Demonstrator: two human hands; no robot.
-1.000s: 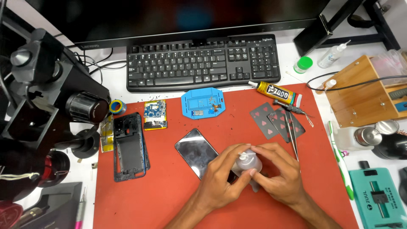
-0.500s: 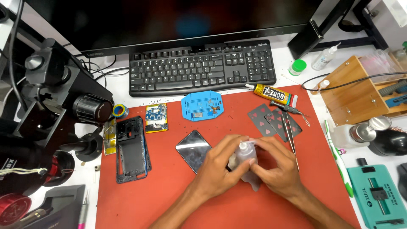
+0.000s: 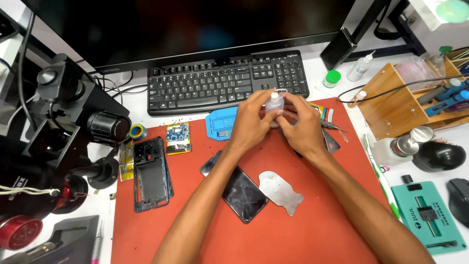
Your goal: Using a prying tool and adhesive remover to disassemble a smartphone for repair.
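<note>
Your left hand (image 3: 251, 122) and right hand (image 3: 303, 128) have moved up the red mat (image 3: 342, 215) toward the keyboard (image 3: 227, 83), both gripping the small clear bottle (image 3: 274, 103) between them (it sat lower, over the phone, a second ago). The cracked phone (image 3: 239, 188) and a metal plate (image 3: 280, 191) now lie uncovered below your wrists.

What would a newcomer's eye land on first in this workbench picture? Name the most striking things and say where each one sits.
First, the two hands, left hand and right hand, meeting above the far part of the red mat around a small clear bottle. Nearer the viewer on the mat lie a dark phone with a cracked screen and a flat metal plate beside it. At the left stands a black microscope.
</note>
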